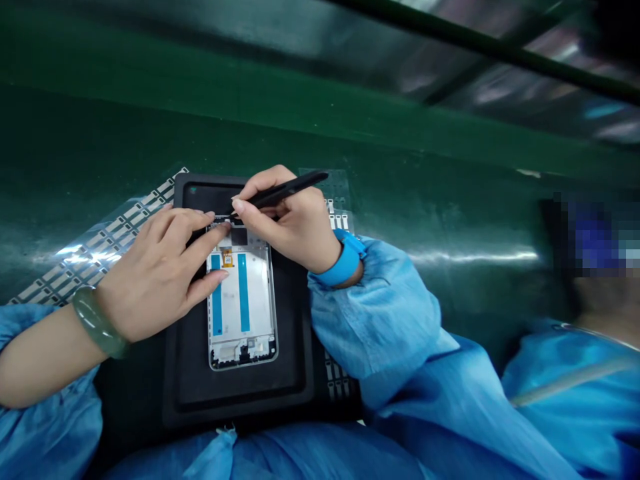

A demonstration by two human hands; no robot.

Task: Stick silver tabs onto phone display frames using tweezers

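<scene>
Phone frame [231, 300] | partly under left grip [153, 267] | top near right grip [295, 223]

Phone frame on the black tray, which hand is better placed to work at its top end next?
Probably your right hand: it grips a black pen-like tool angled toward the top of the phone frame. Your left hand rests on its upper left side, perhaps steadying it.

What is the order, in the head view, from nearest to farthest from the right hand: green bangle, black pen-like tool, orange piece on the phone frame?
1. Black pen-like tool: held in the right hand.
2. Orange piece: on the phone frame, left of that hand.
3. Green bangle: farther left and lower.
</scene>
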